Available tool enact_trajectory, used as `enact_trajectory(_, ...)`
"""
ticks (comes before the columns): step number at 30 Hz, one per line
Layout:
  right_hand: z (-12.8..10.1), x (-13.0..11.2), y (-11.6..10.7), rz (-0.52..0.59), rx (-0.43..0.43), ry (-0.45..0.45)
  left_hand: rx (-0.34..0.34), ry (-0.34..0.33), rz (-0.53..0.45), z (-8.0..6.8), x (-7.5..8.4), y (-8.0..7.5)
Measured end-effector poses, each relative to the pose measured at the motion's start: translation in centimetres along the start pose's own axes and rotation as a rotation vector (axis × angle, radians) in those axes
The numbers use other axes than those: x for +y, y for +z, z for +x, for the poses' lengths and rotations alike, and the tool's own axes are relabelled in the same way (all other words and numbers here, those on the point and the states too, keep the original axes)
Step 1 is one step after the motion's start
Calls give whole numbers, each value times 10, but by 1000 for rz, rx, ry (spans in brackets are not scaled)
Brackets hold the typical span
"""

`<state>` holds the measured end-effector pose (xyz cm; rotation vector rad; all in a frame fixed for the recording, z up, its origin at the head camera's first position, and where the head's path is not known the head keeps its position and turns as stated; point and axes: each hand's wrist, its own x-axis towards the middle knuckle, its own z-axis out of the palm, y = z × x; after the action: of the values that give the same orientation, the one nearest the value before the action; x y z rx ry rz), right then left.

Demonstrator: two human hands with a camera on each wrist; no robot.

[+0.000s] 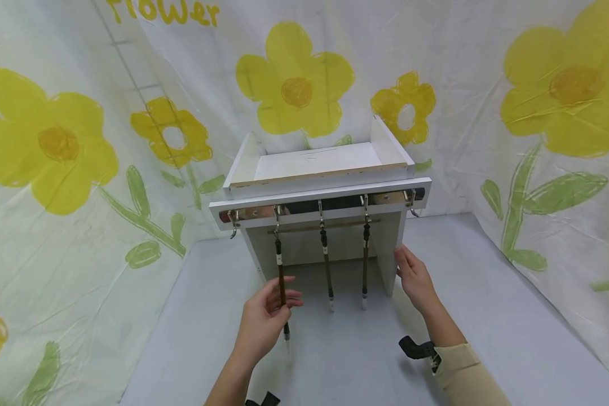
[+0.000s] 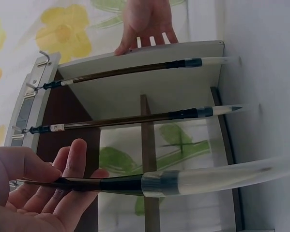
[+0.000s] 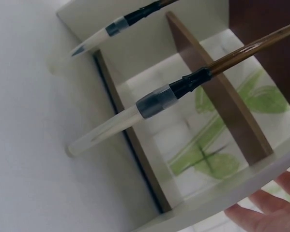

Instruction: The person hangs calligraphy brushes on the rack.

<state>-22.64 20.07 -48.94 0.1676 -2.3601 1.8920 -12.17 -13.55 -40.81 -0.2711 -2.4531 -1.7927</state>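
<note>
Left grip (image 1: 266, 316) pinches hanging brush (image 1: 281, 276) (grey tabletop (image 1: 487, 293) below).

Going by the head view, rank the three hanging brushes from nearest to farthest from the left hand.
1. Left brush: held in the left hand's fingers.
2. Middle brush: hangs just to the right.
3. Right brush: farthest, beside the right hand.

The head view looks forward and down from above the desk (image 1: 467, 293), taking in the whole white rack (image 1: 318, 186) and both forearms. The left wrist view sits close, tipped sideways, looking along the hanging brushes (image 2: 135, 116). The right wrist view is closer still, sharing two brush tips (image 3: 106, 130) and the rack's side panel.
</note>
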Motion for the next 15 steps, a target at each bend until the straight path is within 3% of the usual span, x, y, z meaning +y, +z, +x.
enact_trajectory(15, 0, 2, 1, -7, 4, -23, -25, -1, -31, 6, -3, 0)
